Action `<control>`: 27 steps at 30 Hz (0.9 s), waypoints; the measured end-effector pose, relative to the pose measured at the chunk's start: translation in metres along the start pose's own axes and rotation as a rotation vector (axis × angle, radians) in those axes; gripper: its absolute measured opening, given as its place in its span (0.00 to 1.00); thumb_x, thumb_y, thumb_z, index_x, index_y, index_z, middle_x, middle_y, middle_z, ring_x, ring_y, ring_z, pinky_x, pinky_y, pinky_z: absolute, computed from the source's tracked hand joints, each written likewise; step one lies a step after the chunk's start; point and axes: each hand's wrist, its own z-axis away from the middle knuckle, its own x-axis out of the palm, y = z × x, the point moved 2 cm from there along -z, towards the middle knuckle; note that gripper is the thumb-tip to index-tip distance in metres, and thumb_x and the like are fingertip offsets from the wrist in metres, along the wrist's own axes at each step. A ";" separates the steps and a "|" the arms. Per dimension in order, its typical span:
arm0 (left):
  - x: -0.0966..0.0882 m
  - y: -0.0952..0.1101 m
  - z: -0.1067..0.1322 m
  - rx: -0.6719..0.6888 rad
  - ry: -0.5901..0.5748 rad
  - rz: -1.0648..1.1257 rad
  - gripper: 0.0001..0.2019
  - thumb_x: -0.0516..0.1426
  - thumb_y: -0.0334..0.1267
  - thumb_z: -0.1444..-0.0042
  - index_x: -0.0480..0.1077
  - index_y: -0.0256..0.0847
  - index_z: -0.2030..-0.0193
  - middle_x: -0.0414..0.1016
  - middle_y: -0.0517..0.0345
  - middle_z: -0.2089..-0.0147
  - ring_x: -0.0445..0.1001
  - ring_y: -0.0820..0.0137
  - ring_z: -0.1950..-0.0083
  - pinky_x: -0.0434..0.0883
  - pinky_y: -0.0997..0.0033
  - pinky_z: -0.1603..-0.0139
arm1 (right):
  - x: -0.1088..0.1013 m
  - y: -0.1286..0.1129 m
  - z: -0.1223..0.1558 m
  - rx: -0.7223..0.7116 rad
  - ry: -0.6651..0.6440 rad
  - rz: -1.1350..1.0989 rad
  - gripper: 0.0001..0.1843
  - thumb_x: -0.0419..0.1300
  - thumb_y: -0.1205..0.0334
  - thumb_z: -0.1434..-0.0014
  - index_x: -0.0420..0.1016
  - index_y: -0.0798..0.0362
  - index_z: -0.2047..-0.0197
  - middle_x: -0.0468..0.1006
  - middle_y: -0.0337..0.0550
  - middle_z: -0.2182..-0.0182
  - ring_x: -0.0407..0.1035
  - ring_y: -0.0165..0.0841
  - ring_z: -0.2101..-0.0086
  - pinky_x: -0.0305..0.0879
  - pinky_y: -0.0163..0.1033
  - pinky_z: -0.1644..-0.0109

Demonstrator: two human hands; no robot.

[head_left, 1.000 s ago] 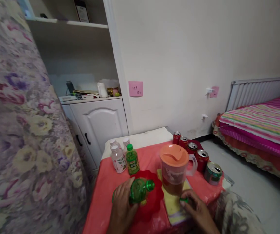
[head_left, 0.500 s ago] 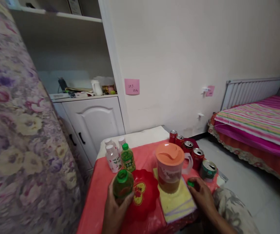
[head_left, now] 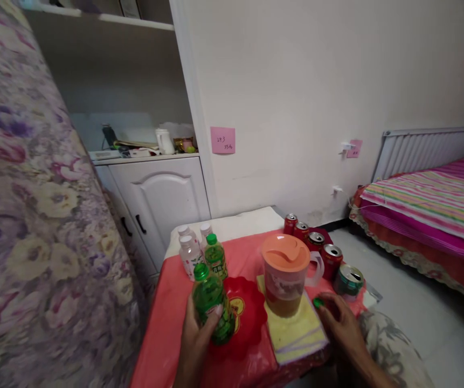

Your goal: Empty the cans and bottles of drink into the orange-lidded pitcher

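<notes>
My left hand (head_left: 199, 334) is wrapped round a green plastic bottle (head_left: 211, 299), whose base is over the near left part of a scalloped red tray (head_left: 251, 328). The bottle's neck leans slightly left, and its mouth shows green without a visible separate cap. In my right hand (head_left: 339, 320), a small green bottle cap (head_left: 318, 303) is pinched between the fingertips, right of the yellow cloth. A clear pitcher (head_left: 284, 285) with an orange lid (head_left: 285, 252) and brown liquid stands on that folded yellow cloth (head_left: 296, 337), between my hands.
Another green bottle (head_left: 215, 257) and several white bottles (head_left: 190, 256) stand behind the tray. Several drink cans (head_left: 332, 261) line the table's right side, with a green can (head_left: 348, 280) nearest. A red cloth (head_left: 154, 323) covers the table. A floral curtain (head_left: 46, 215) hangs at left.
My left hand has turned the bottle from tipped toward me to more upright, so its side now shows. The right hand still holds the cap. The view has shifted slightly.
</notes>
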 end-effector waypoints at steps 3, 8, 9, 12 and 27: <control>-0.001 -0.003 -0.001 0.027 -0.009 0.003 0.36 0.67 0.51 0.50 0.64 0.42 0.36 0.78 0.50 0.42 0.76 0.53 0.40 0.74 0.59 0.42 | -0.009 -0.014 0.002 0.065 0.020 -0.088 0.21 0.63 0.45 0.45 0.79 0.50 0.55 0.83 0.50 0.54 0.75 0.48 0.51 0.70 0.53 0.44; 0.000 -0.011 -0.004 0.050 -0.034 0.004 0.33 0.68 0.47 0.52 0.66 0.40 0.41 0.80 0.49 0.48 0.79 0.54 0.47 0.77 0.59 0.48 | -0.019 -0.056 -0.010 0.160 -0.001 -0.301 0.26 0.64 0.40 0.45 0.77 0.50 0.51 0.82 0.50 0.51 0.74 0.47 0.49 0.71 0.48 0.46; 0.001 -0.012 -0.005 0.047 -0.037 0.000 0.32 0.68 0.47 0.52 0.66 0.40 0.42 0.80 0.49 0.49 0.79 0.54 0.48 0.77 0.59 0.49 | -0.019 -0.064 -0.014 0.152 0.006 -0.326 0.26 0.64 0.40 0.45 0.77 0.50 0.51 0.81 0.50 0.51 0.74 0.47 0.49 0.71 0.47 0.47; 0.004 -0.014 -0.007 0.046 -0.028 0.004 0.32 0.68 0.46 0.53 0.67 0.39 0.42 0.80 0.49 0.48 0.79 0.54 0.47 0.76 0.58 0.48 | -0.014 -0.081 -0.029 0.119 0.025 -0.382 0.26 0.65 0.40 0.45 0.77 0.50 0.51 0.82 0.50 0.53 0.74 0.47 0.51 0.72 0.45 0.49; 0.013 -0.037 -0.017 0.074 -0.047 -0.001 0.32 0.67 0.45 0.55 0.67 0.39 0.42 0.82 0.48 0.50 0.80 0.52 0.48 0.77 0.56 0.47 | 0.026 -0.080 -0.073 0.080 -0.153 -0.616 0.30 0.58 0.31 0.45 0.68 0.49 0.80 0.68 0.38 0.82 0.61 0.33 0.78 0.62 0.41 0.72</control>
